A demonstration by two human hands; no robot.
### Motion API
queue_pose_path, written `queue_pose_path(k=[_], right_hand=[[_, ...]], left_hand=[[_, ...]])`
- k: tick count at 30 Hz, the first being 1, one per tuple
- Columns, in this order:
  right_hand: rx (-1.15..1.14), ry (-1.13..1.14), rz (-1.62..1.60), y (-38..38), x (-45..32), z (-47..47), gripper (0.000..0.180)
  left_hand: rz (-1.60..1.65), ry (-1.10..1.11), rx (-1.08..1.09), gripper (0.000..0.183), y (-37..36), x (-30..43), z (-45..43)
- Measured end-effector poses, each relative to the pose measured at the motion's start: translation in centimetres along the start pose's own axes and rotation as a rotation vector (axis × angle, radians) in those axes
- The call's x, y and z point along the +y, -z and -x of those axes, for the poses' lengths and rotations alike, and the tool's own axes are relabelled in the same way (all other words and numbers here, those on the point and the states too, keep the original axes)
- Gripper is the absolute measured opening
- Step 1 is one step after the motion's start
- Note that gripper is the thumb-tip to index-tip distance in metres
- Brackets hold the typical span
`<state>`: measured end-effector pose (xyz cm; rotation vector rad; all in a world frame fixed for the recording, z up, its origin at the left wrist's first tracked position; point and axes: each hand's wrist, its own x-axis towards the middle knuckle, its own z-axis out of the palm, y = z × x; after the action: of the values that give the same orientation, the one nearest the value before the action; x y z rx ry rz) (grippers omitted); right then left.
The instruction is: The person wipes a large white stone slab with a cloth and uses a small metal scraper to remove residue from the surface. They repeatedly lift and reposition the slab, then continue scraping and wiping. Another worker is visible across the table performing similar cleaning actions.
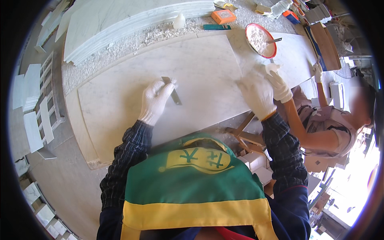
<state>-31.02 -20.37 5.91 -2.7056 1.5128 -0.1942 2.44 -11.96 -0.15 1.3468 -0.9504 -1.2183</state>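
Observation:
My left hand [156,99], in a white knit glove, grips a thin flat metal scraper blade [172,91] between thumb and fingers. It is just above or on a pale, grey-veined marble slab [120,99]. Toward the slab's right end is my right hand [257,93], gloved in white and blurred. Its fingers point left and seem low over the stone, and whether they hold anything is unclear. Beyond it, a red-rimmed bowl [275,50] of white paste [258,37] has another metal blade [274,40] resting in it.
At my right a co-worker's gloved hand [280,87], close beside mine, has a white wad [272,67]. A white squeeze bottle [179,21], an orange box [223,16] and stacked slabs [135,18] lie beyond. A wooden trestle [247,135] stands under the slab's near side.

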Motion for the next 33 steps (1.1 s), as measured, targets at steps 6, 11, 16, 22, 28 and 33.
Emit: queue_pose_path(k=[6,11,16,22,28,33], right_hand=[[0.111,-0.089,0.032,2.4,2.5,-11.4,0.02],[0.088,-0.142,0.233,2.3,7.0,-20.5,0.023],[0.159,-0.197,0.39,-0.4,12.0,-27.4,0.029],[0.262,-0.072,0.319,-2.5,12.3,-26.2,0.026],[0.42,0.194,-0.256,-1.6,3.5,-16.6,0.035],[-0.139,-0.016,-0.883,-2.9,-9.9,-3.6,0.034]], left_hand=[[0.035,0.045,0.027,0.017,-0.3,0.4,0.2],[-0.153,-0.029,0.043,0.016,-0.1,0.6,0.2],[-0.207,-0.024,0.005,0.014,0.0,0.3,0.1],[-0.223,-0.049,0.008,0.013,0.2,0.1,0.1],[-0.173,-0.046,0.011,0.012,-0.1,0.4,0.2],[-0.014,0.104,0.156,0.016,-0.7,1.0,0.2]])
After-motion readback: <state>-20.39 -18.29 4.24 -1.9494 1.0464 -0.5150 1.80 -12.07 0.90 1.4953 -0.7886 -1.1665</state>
